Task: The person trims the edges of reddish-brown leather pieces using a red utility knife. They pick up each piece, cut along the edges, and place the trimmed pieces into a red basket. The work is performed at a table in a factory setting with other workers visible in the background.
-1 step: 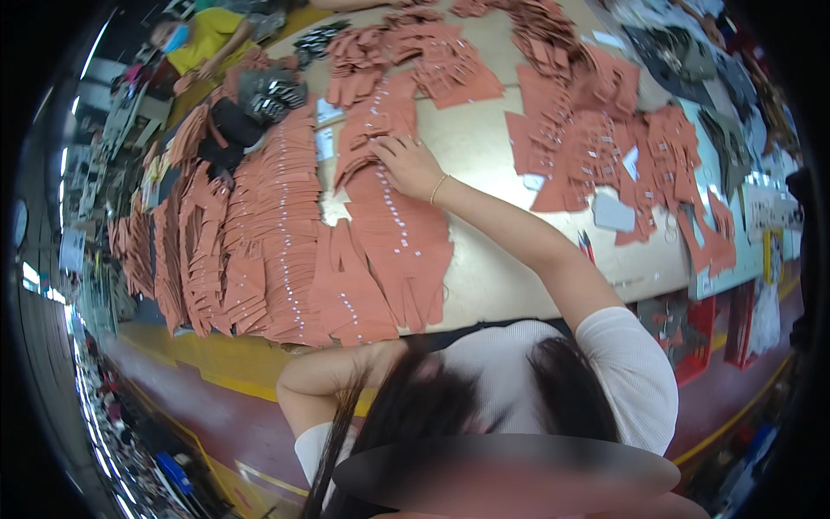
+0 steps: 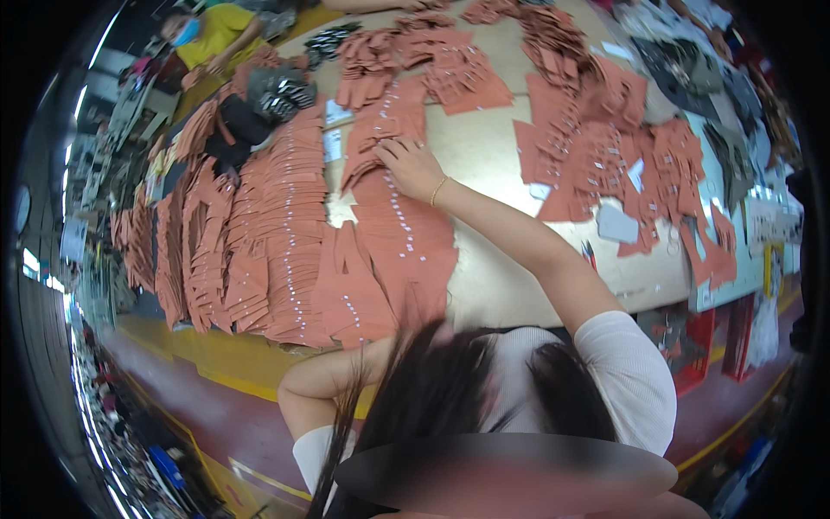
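Note:
My right hand (image 2: 411, 167) rests on a fanned stack of salmon-coloured cut fabric pieces (image 2: 400, 203), its fingers apart over the raised, folded edges at the stack's upper part. The thumb side is partly hidden. Small white tags run in a line down these pieces. My left forearm (image 2: 333, 378) comes in at the table's near edge, beside a lower group of fabric pieces (image 2: 350, 298). Dark hair covers my left hand, so neither its fingers nor anything in them can be seen.
Long rows of overlapping salmon pieces (image 2: 290, 233) lie to the left, more piles (image 2: 596, 138) to the right. A pale rounded card-like thing (image 2: 617, 224) and a red-and-black pen-like tool (image 2: 590, 254) lie on the table (image 2: 497, 268). A person in yellow (image 2: 220, 39) sits far left.
The whole view has shifted slightly, so the table's things sit a little further right and lower. My right hand stays on the same fabric stack. The hair has swung over the near fabric edge.

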Demonstrator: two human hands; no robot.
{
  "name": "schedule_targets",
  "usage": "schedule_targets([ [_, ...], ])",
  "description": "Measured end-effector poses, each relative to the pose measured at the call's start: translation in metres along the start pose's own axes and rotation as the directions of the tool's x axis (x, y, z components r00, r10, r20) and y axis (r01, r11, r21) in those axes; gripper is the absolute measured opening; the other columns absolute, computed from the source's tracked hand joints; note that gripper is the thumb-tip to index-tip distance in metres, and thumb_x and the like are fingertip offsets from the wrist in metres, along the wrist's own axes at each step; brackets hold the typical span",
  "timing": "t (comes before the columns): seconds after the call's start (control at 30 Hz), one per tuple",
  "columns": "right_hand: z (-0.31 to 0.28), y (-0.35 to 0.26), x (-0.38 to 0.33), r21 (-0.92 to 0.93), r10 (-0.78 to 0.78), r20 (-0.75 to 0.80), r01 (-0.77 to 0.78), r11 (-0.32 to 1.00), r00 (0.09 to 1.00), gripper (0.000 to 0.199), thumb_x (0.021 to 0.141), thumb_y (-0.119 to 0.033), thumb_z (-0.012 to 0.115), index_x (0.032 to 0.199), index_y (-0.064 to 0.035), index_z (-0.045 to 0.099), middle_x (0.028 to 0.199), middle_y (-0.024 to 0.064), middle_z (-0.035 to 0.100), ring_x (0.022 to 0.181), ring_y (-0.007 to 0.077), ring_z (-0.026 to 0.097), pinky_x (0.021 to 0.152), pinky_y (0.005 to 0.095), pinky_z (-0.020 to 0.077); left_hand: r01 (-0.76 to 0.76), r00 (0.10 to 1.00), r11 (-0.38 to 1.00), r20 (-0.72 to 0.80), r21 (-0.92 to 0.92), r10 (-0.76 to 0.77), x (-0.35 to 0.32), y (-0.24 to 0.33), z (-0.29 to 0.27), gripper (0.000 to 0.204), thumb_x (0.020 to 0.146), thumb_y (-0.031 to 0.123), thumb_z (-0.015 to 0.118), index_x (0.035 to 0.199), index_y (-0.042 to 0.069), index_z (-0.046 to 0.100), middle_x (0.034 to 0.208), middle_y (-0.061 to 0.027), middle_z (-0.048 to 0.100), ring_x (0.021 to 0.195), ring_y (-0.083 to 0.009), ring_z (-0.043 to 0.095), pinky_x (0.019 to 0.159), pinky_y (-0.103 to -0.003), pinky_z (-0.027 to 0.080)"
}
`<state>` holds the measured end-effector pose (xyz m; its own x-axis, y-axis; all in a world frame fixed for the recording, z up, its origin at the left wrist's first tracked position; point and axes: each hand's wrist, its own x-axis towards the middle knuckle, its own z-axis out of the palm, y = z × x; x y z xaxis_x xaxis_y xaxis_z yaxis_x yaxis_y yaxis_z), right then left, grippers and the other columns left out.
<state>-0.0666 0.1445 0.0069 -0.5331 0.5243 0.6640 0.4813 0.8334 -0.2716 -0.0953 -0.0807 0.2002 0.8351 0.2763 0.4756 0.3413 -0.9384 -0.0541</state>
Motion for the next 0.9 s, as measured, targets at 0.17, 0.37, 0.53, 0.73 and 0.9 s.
schedule_targets([
  [0.17, 0.041, 0.018, 0.025, -0.064, -0.038, 0.23, 0.054, 0.996, 0.972, 0.032, 0.078, -0.017, 0.06, 0.109, -0.0097, 0.061, 0.1, 0.0067, 0.064, 0.089, 0.0279, 0.062, 0.078, 0.0435, 0.0494, 0.542, 0.798, 0.837, 0.357, -0.073, -0.486, -0.052, 0.0, 0.089, 0.065, 0.079, 0.039, 0.067, 0.136, 0.017, 0.046, 0.148, -0.0149, 0.034, 0.135, -0.0388, 0.032, 0.11, -0.058, 0.023],
  [0.37, 0.008, 0.046, 0.087, 0.155, 0.189, 0.282, -0.239, 0.959, 0.941, 0.027, 0.087, -0.016, 0.055, 0.111, -0.0106, 0.064, 0.092, 0.0156, 0.067, 0.084, 0.0272, 0.066, 0.075, 0.0401, 0.0521, 0.73, 0.619, 0.664, 0.253, 0.163, -0.743, -0.111, -0.063, 0.132, 0.066, 0.079, 0.038, 0.069, 0.137, 0.018, 0.045, 0.151, -0.0177, 0.026, 0.14, -0.0387, 0.022, 0.112, -0.058, 0.018],
  [0.53, -0.068, 0.068, 0.117, 0.651, 0.246, 0.454, -0.507, 0.565, 0.857, 0.036, 0.09, -0.015, 0.057, 0.125, -0.0061, 0.058, 0.104, 0.0099, 0.067, 0.093, 0.0141, 0.063, 0.083, 0.0287, 0.0499, 0.943, 0.325, 0.305, -0.173, 0.132, -0.93, -0.119, -0.12, 0.16, 0.062, 0.085, 0.04, 0.063, 0.14, 0.017, 0.043, 0.152, -0.0179, 0.027, 0.141, -0.0384, 0.022, 0.112, -0.056, 0.018],
  [0.73, -0.163, 0.063, 0.07, 0.812, 0.153, 0.562, -0.577, 0.085, 0.813, 0.044, 0.094, -0.015, 0.057, 0.134, 0.0016, 0.046, 0.124, 0.0052, 0.058, 0.107, 0.0098, 0.057, 0.093, 0.0244, 0.0453, 0.93, 0.26, 0.215, -0.12, 0.298, -0.958, -0.13, -0.133, 0.186, 0.06, 0.088, 0.044, 0.057, 0.139, 0.015, 0.045, 0.15, -0.0177, 0.031, 0.14, -0.0366, 0.025, 0.112, -0.057, 0.018],
  [0.9, -0.214, 0.039, 0.038, 0.769, 0.256, 0.62, -0.639, -0.013, 0.742, 0.033, 0.094, -0.015, 0.054, 0.124, -0.0006, 0.054, 0.109, 0.0024, 0.063, 0.096, 0.0069, 0.059, 0.085, 0.0234, 0.0485, 0.917, 0.279, 0.229, -0.115, 0.327, -0.953, -0.135, -0.134, 0.189, 0.06, 0.089, 0.045, 0.056, 0.139, 0.014, 0.045, 0.15, -0.0152, 0.032, 0.14, -0.0349, 0.026, 0.113, -0.055, 0.018],
])
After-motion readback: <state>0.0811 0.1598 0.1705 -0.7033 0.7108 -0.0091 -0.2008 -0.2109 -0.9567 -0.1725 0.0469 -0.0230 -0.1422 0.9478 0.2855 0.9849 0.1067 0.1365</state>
